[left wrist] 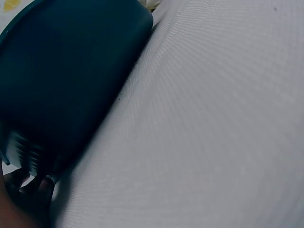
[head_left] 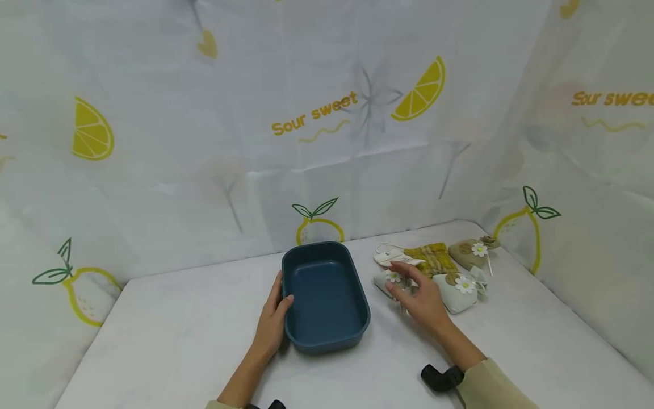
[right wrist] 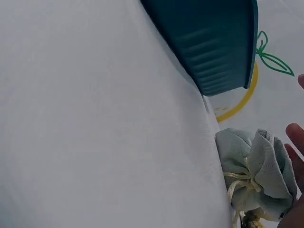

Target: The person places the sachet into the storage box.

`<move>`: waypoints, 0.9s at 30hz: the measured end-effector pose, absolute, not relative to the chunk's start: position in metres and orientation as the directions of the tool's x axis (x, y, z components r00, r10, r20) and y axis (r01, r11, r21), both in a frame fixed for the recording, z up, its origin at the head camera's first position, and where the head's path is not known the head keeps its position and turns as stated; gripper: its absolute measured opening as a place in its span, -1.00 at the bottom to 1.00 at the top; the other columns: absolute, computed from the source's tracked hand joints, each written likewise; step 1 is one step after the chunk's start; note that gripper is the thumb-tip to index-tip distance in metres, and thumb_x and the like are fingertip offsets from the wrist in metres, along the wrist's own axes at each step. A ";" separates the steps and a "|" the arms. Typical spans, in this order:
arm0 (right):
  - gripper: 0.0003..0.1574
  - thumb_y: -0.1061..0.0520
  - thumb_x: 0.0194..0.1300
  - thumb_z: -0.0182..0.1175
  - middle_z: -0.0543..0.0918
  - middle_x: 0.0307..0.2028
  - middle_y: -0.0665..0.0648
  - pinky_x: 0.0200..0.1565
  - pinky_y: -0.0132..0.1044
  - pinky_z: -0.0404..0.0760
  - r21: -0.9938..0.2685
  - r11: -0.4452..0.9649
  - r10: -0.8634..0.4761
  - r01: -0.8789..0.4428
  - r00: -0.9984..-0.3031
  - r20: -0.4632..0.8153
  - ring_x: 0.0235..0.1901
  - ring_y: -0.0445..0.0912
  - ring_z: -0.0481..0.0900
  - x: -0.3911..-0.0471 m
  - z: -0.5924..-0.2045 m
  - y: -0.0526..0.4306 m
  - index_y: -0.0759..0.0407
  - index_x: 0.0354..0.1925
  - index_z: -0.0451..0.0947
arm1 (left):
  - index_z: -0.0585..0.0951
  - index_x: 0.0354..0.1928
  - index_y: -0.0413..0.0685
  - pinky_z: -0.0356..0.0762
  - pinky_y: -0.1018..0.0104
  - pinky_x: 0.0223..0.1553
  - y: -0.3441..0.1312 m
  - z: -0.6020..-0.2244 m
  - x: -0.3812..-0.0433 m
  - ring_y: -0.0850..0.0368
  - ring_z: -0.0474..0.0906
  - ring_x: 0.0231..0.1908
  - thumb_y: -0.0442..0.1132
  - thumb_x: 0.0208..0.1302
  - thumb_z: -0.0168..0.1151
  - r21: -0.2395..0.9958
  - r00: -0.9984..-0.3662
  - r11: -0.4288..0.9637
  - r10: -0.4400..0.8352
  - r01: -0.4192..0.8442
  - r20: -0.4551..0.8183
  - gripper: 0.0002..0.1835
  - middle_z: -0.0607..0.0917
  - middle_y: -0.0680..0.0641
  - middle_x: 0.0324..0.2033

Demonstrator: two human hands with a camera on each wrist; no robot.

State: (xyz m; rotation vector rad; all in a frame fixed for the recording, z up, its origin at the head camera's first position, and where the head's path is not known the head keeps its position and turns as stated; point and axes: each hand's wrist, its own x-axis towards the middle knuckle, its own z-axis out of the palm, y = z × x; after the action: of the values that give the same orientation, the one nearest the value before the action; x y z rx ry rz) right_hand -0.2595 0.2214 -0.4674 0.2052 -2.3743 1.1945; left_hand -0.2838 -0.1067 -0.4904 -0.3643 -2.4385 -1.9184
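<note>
A dark blue rectangular bin (head_left: 327,295) stands upright on the white table, with nothing inside. My left hand (head_left: 269,326) grips its left side, the thumb over the rim and the fingers along the outer wall. To the right of the bin, my right hand (head_left: 425,298) is over a small grey-green drawstring pouch (head_left: 384,282) with a daisy, thumb and fingers spread apart. In the right wrist view, fingertips (right wrist: 295,135) are right beside the gathered, tied neck of that pouch.
Beyond the right hand lie a pale pouch with a daisy (head_left: 452,294), a brown pouch with a daisy (head_left: 466,254), a yellow-brown patterned pouch (head_left: 434,258) and a white tag-like piece with a cord (head_left: 395,258). A lemon-print sheet (head_left: 204,187) hangs behind the table (head_left: 179,335).
</note>
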 end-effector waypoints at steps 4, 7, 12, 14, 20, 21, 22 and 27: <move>-0.34 0.04 0.30 0.39 0.64 0.24 0.14 0.38 -0.20 0.39 -0.771 0.569 0.093 -0.286 -0.909 0.406 0.34 0.07 0.48 -0.269 -0.472 0.223 0.12 0.32 0.48 | -0.06 0.64 0.20 -0.17 -0.13 0.58 -0.107 -0.490 -0.284 0.00 -0.16 0.63 -0.13 0.61 -0.11 0.957 -0.972 0.212 0.163 0.199 0.167 -0.32 -0.02 -0.01 0.63; -0.28 0.03 0.25 0.44 0.59 0.30 0.12 0.36 -0.52 0.26 -0.796 0.549 0.110 -0.255 -0.922 0.371 0.41 0.03 0.41 -0.273 -0.477 0.225 0.07 0.33 0.48 | -0.06 0.64 0.17 -0.15 -0.06 0.60 -0.107 -0.491 -0.284 -0.04 -0.15 0.63 -0.14 0.61 -0.11 0.956 -0.970 0.210 0.168 0.207 0.173 -0.32 -0.02 -0.04 0.63; -0.18 0.06 0.12 0.53 0.57 0.32 0.13 0.30 -0.61 0.20 -0.766 0.576 0.078 -0.284 -0.914 0.398 0.41 0.07 0.42 -0.275 -0.481 0.226 0.05 0.33 0.49 | -0.06 0.64 0.17 -0.09 0.66 0.45 -0.106 -0.491 -0.284 -0.01 -0.15 0.63 -0.16 0.60 -0.10 0.959 -0.970 0.194 0.168 0.207 0.175 -0.32 -0.01 -0.01 0.63; -0.15 0.10 0.09 0.55 0.57 0.31 0.16 0.28 -0.66 0.20 -0.744 0.586 0.059 -0.320 -0.899 0.433 0.39 0.09 0.44 -0.274 -0.482 0.225 0.07 0.33 0.49 | -0.06 0.64 0.18 -0.11 0.84 0.31 -0.106 -0.490 -0.284 0.01 -0.16 0.63 -0.17 0.60 -0.10 0.960 -0.969 0.187 0.171 0.208 0.177 -0.32 -0.02 0.00 0.63; -0.06 0.30 0.03 0.53 0.57 0.33 0.18 0.29 -0.78 0.15 -0.657 0.592 -0.043 -0.467 -0.832 0.553 0.39 -0.26 0.40 -0.271 -0.486 0.220 0.05 0.38 0.47 | -0.07 0.64 0.23 -0.12 0.74 0.38 -0.107 -0.490 -0.284 0.07 -0.16 0.63 -0.13 0.61 -0.10 0.959 -0.972 0.204 0.167 0.196 0.163 -0.32 -0.03 0.05 0.63; -0.07 0.32 0.03 0.52 0.58 0.32 0.17 0.30 -0.77 0.17 -0.647 0.589 -0.060 -0.485 -0.824 0.564 0.38 -0.31 0.39 -0.270 -0.486 0.219 0.05 0.37 0.48 | -0.06 0.64 0.23 -0.12 0.65 0.43 -0.107 -0.490 -0.284 0.07 -0.16 0.63 -0.12 0.61 -0.10 0.958 -0.973 0.208 0.164 0.195 0.162 -0.32 -0.03 0.05 0.63; -0.09 0.34 0.02 0.52 0.60 0.30 0.16 0.30 -0.76 0.19 -0.638 0.590 -0.070 -0.494 -0.819 0.570 0.36 -0.34 0.40 -0.270 -0.486 0.217 0.04 0.35 0.51 | -0.06 0.64 0.24 -0.13 0.56 0.48 -0.107 -0.490 -0.284 0.08 -0.16 0.63 -0.12 0.61 -0.10 0.958 -0.973 0.212 0.162 0.195 0.162 -0.32 -0.03 0.06 0.63; -0.26 0.31 0.03 0.50 0.67 0.20 0.17 0.30 -0.36 0.48 -0.591 0.645 -0.098 -0.485 -0.819 0.565 0.26 0.02 0.57 -0.271 -0.488 0.215 0.06 0.22 0.60 | -0.07 0.64 0.24 -0.14 0.53 0.49 -0.107 -0.491 -0.284 0.09 -0.17 0.63 -0.12 0.61 -0.12 0.956 -0.972 0.216 0.170 0.197 0.162 -0.33 -0.04 0.07 0.63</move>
State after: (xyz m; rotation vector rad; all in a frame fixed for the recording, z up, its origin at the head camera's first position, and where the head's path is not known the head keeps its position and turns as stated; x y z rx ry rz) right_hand -0.2706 0.2149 -0.4883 0.4551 -2.3737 1.0536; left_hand -0.2845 -0.1072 -0.4909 -0.3671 -2.4323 -1.9183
